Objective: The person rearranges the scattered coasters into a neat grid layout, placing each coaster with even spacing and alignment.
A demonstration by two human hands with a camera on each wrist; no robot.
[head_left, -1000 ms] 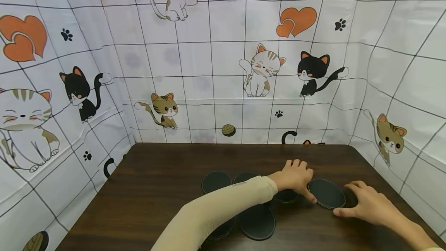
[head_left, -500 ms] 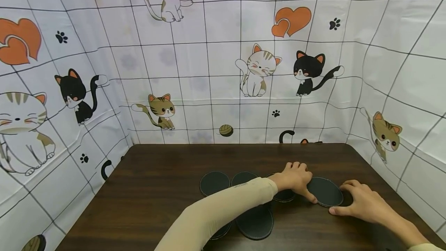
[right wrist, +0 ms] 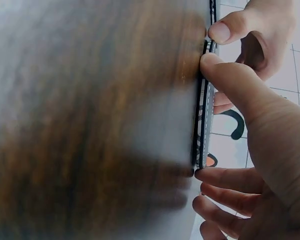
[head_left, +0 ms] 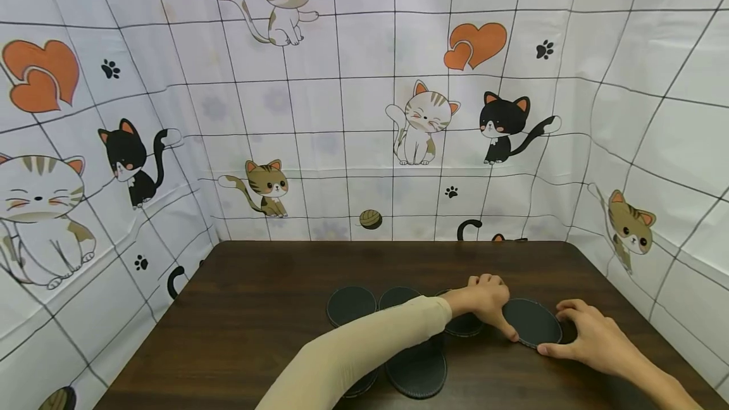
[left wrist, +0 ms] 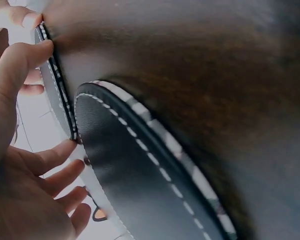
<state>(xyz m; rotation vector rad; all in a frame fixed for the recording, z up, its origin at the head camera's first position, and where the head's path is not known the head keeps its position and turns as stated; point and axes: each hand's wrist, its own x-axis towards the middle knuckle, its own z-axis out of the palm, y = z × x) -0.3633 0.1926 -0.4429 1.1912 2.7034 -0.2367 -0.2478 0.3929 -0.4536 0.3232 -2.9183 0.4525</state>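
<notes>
Both hands meet at one round dark coaster (head_left: pixel 532 323) lying at the right of the brown table (head_left: pixel 256 309). The left hand (head_left: pixel 481 299), fingers curled, presses its thumb on the coaster's near-left edge. The right hand (head_left: pixel 592 337) pinches the right rim between thumb and fingertips; other coasters (head_left: pixel 352 305) lie just left.

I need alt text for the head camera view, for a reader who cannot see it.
Two hands, the left hand and the right hand, hold the edges of a round dark coaster on a brown table. More dark coasters lie to its left, before a cat-print backdrop.
</notes>
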